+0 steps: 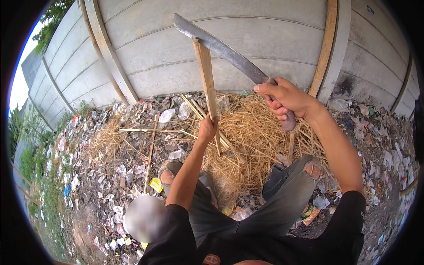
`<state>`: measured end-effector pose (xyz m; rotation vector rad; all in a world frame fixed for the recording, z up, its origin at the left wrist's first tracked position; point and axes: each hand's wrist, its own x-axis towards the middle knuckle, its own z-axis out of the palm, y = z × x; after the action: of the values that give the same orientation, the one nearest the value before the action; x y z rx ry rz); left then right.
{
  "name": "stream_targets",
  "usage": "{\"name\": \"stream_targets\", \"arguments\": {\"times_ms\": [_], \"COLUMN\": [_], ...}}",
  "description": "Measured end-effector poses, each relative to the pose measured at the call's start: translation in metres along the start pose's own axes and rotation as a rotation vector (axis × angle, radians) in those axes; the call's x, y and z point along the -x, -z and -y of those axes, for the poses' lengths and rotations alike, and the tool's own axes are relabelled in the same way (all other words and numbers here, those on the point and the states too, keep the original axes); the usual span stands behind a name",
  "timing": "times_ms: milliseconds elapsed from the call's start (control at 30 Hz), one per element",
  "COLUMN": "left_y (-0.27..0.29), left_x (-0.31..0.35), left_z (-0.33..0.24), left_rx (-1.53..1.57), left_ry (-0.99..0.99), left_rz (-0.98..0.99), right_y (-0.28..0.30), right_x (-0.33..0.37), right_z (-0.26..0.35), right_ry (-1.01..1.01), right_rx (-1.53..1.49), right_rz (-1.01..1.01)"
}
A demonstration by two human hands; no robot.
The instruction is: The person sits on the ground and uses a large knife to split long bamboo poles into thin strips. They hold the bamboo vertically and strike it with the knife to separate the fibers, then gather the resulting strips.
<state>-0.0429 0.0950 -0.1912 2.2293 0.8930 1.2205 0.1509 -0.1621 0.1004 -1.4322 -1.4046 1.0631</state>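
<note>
My right hand (283, 100) is wrapped round the handle of a machete (229, 55), whose long dark blade slants up to the left. Its blade meets the top end of a bamboo strip (205, 73) near the blade's outer part. Below, my left hand (208, 129) grips that strip low down and keeps it roughly upright. Whether the blade is sunk into the strip's end or only rests on it, I cannot tell. A heap of straw-like shavings (260, 128) lies behind and around my left hand, between my bent knees.
A grey concrete panel wall (168, 48) stands across the far side, with bamboo poles (326, 48) leaning on it. Thin bamboo strips (152, 148) lie left of my left hand. Scattered litter (110, 181) covers the ground. A blurred round patch (145, 218) shows at lower left.
</note>
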Motion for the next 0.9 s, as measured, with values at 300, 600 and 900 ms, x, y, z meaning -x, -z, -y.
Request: {"name": "stream_targets", "arguments": {"times_ms": [300, 600, 900], "left_y": [0.078, 0.057, 0.143], "left_x": [-0.078, -0.023, -0.036], "left_z": [-0.127, -0.049, -0.064], "left_rx": [-0.064, -0.488, -0.113], "left_ry": [-0.209, 0.258, 0.193], "left_rz": [-0.139, 0.772, -0.079], "right_y": [0.026, -0.006, -0.022], "right_x": [0.053, -0.038, -0.033], "right_z": [0.1, -0.06, -0.05], "right_ry": [0.548, 0.31, 0.211], "right_rx": [0.566, 0.772, 0.551], "right_rz": [-0.669, -0.493, -0.373]}}
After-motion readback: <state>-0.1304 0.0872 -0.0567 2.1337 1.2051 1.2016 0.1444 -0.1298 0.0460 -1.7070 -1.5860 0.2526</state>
